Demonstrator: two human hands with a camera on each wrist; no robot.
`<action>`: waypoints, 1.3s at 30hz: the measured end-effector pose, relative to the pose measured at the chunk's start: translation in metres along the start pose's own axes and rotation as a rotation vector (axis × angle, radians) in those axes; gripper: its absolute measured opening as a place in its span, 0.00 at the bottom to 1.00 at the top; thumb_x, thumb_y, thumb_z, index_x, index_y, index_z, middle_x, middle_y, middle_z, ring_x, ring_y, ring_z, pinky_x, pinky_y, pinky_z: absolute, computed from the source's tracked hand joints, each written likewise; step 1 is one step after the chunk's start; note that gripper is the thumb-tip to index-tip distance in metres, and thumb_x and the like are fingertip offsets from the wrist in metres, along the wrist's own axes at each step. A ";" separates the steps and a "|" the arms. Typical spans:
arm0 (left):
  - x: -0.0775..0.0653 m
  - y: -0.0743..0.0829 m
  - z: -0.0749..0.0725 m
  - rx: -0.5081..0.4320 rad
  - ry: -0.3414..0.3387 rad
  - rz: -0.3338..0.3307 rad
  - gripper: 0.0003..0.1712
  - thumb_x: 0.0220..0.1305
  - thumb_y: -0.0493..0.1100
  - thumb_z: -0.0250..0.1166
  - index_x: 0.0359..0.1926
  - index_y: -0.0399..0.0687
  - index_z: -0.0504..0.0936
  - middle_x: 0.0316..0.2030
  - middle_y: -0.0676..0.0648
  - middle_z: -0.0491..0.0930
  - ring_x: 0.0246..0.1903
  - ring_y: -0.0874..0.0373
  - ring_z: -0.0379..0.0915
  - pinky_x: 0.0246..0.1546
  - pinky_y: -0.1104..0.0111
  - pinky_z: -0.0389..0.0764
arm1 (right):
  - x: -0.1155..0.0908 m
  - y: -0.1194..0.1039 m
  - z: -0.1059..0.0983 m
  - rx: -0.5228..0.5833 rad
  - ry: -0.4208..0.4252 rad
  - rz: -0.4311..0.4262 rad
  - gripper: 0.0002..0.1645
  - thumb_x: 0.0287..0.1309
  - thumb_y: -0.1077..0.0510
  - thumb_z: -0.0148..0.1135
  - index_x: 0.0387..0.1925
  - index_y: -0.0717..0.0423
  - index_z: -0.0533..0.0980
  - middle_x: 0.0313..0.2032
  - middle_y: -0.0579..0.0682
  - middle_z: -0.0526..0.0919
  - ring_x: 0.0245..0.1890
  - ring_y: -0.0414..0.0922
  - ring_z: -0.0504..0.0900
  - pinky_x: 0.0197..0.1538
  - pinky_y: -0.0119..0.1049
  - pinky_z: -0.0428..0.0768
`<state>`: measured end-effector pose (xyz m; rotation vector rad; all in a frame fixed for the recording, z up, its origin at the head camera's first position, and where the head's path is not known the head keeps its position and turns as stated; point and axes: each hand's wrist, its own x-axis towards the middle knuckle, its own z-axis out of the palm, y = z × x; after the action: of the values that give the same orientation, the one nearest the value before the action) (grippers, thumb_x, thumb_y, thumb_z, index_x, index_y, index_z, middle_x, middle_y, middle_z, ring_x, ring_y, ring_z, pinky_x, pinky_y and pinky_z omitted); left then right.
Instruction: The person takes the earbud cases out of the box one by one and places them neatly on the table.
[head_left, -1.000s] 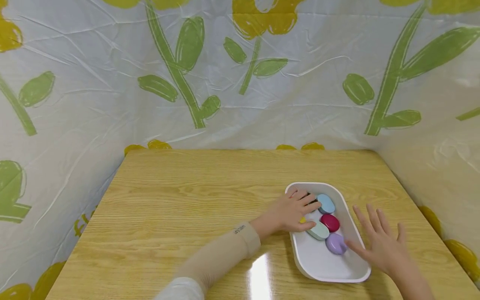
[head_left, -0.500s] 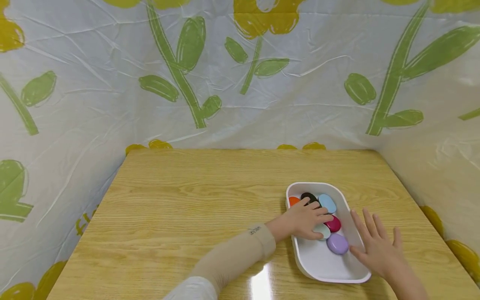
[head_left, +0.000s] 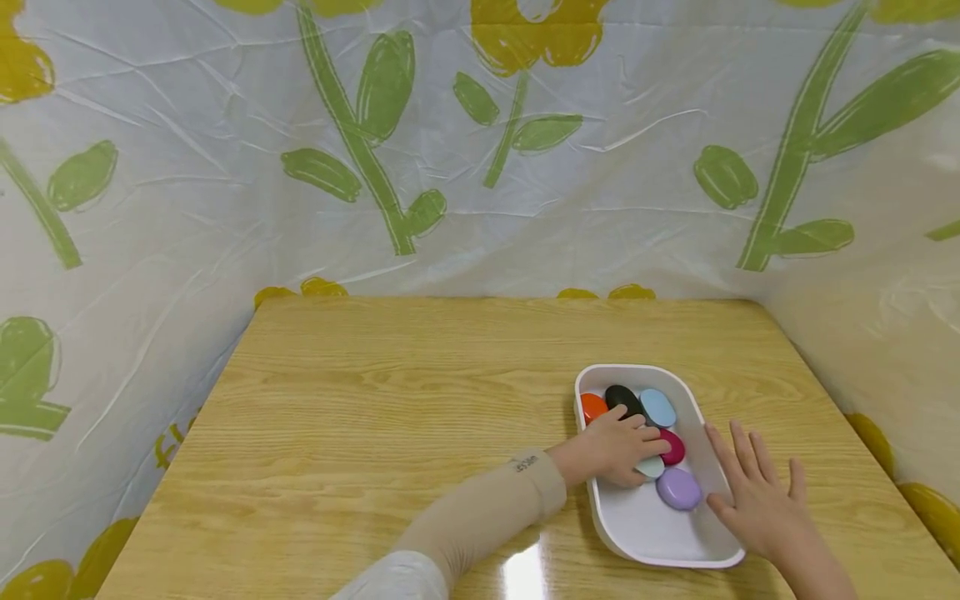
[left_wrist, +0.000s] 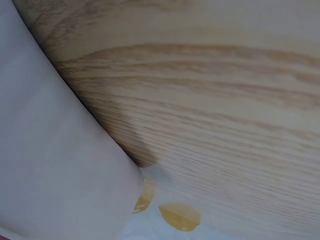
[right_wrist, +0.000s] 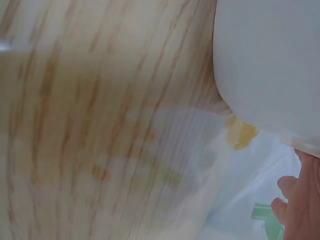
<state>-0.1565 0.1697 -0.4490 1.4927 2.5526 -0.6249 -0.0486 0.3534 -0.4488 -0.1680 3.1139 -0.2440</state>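
Note:
My left hand (head_left: 619,450) reaches into a white tray (head_left: 660,550) from its left side, palm down, over several smooth pebble-shaped pieces. Its fingers lie across the edges of a pale mint piece (head_left: 651,467) and a crimson piece (head_left: 674,448); the thumb is mostly hidden, and I cannot tell whether it pinches anything. Beyond the fingers sit an orange piece (head_left: 593,407), a black piece (head_left: 622,400) and a light blue piece (head_left: 658,408). Nearer lies a purple piece (head_left: 679,489). Fingers spread, my right hand (head_left: 765,504) is at the tray's right wall.
The tray stands on the right part of a wood-grain table (head_left: 405,375). A white sheet (head_left: 630,167) printed with flowers hangs behind the table and along both sides. In the left wrist view, the tray's outer wall (left_wrist: 55,150) fills the left side.
My left hand has moved right and slightly nearer over the pieces, its fingers drawing closer together and uncovering the orange and black pieces. The right hand has barely moved beside the tray.

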 end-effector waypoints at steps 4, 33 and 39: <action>0.001 0.000 0.001 0.004 0.009 0.021 0.33 0.62 0.68 0.44 0.67 0.79 0.47 0.66 0.71 0.50 0.63 0.71 0.47 0.63 0.67 0.48 | 0.001 -0.001 -0.001 0.015 -0.012 0.009 0.53 0.57 0.53 0.54 0.70 0.40 0.29 0.69 0.60 0.30 0.67 0.58 0.23 0.55 0.66 0.20; -0.032 -0.051 -0.011 -0.032 0.313 -0.130 0.34 0.62 0.66 0.47 0.66 0.62 0.53 0.59 0.59 0.61 0.57 0.64 0.58 0.56 0.67 0.59 | 0.003 -0.001 0.000 0.037 -0.034 0.017 0.52 0.57 0.54 0.54 0.70 0.40 0.29 0.69 0.63 0.31 0.66 0.62 0.24 0.54 0.67 0.20; -0.050 -0.085 0.004 -0.150 0.362 -0.252 0.34 0.60 0.64 0.53 0.62 0.57 0.58 0.55 0.56 0.65 0.55 0.60 0.61 0.54 0.65 0.60 | 0.003 -0.001 0.001 0.028 -0.033 0.020 0.53 0.57 0.53 0.54 0.70 0.41 0.29 0.69 0.63 0.31 0.66 0.60 0.22 0.54 0.68 0.22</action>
<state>-0.2046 0.0908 -0.4129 1.3507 3.0117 -0.1892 -0.0514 0.3523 -0.4495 -0.1386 3.0763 -0.2816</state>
